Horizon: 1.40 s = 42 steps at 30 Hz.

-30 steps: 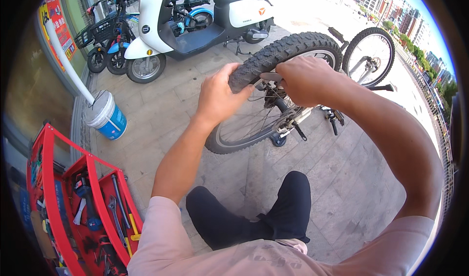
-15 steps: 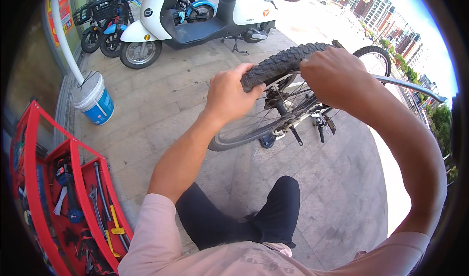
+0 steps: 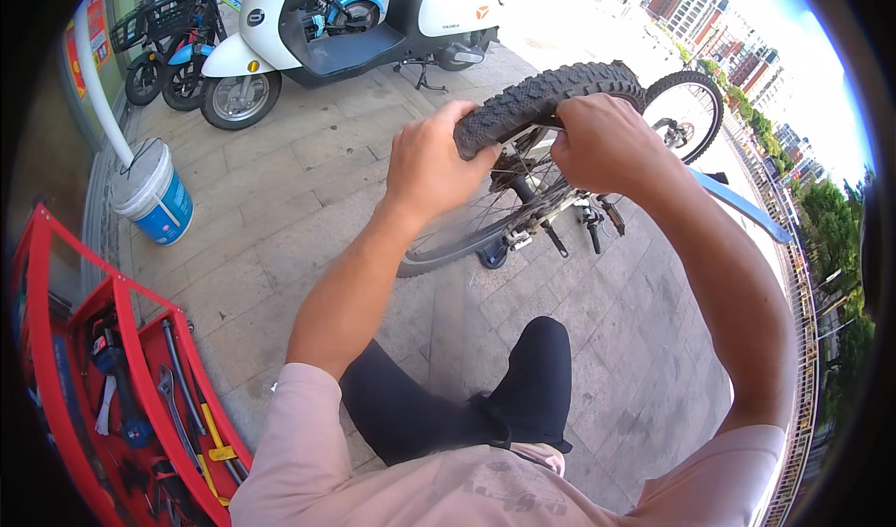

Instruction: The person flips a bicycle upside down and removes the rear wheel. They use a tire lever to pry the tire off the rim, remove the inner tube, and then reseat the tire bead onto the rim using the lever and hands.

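1. Tire: ahead of me, its upper run slanting rightward and away.
2. I have the left hand gripping its near end.
3. Right hand curls farther along; holding what, I can't tell.

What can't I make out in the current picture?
All in the head view:
Left hand: most fingertips, behind the hand itself and the tyre.
Right hand: fingertips and anything they hold, behind its own back.
Blue-grey bar: inner end, behind the right forearm.
Scooter: top, cut off by the upper edge.
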### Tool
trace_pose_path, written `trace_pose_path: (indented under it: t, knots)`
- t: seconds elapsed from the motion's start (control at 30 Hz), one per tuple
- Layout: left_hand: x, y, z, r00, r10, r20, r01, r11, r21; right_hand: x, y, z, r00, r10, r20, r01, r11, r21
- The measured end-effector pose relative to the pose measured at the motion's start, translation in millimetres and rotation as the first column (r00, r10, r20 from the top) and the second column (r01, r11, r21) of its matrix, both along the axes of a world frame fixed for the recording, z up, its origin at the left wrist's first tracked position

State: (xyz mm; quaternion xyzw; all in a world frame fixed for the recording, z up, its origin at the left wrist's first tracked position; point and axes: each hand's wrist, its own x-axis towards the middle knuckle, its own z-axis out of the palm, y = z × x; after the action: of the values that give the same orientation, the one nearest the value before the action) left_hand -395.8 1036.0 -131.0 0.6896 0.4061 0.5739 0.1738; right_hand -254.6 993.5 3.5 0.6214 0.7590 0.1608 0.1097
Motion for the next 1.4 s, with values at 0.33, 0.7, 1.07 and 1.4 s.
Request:
trace_pose_path:
  t: [0.33, 0.7, 1.07, 1.4]
  knots:
    - [10.7, 4.4, 2.8, 0.995, 0.063, -0.078, -0.039, 0.961, 0.274, 39.4, -14.7, 0.3, 0.991, 0.04, -0.13, -0.037, 0.999, 0.029]
    - [12.7, -1.1, 5.2, 0.993, 0.096, -0.061, -0.074, 0.951, 0.301, 44.7, -5.7, -38.1, 0.825, 0.02, -0.565, 0.06, 0.991, 0.123]
    - [18.1, -8.1, 3.3, 0.993, 0.065, -0.097, -0.048, 0.984, 0.169, 53.2, 22.3, -131.5, 0.196, 0.258, -0.946, 0.136, 0.948, 0.286]
    - [9.1, -6.8, -7.5, 0.997, 0.007, -0.081, 0.0, 0.996, 0.091, 45.1, 48.3, -178.6, -0.415, 0.096, -0.905, -0.287, 0.93, 0.23]
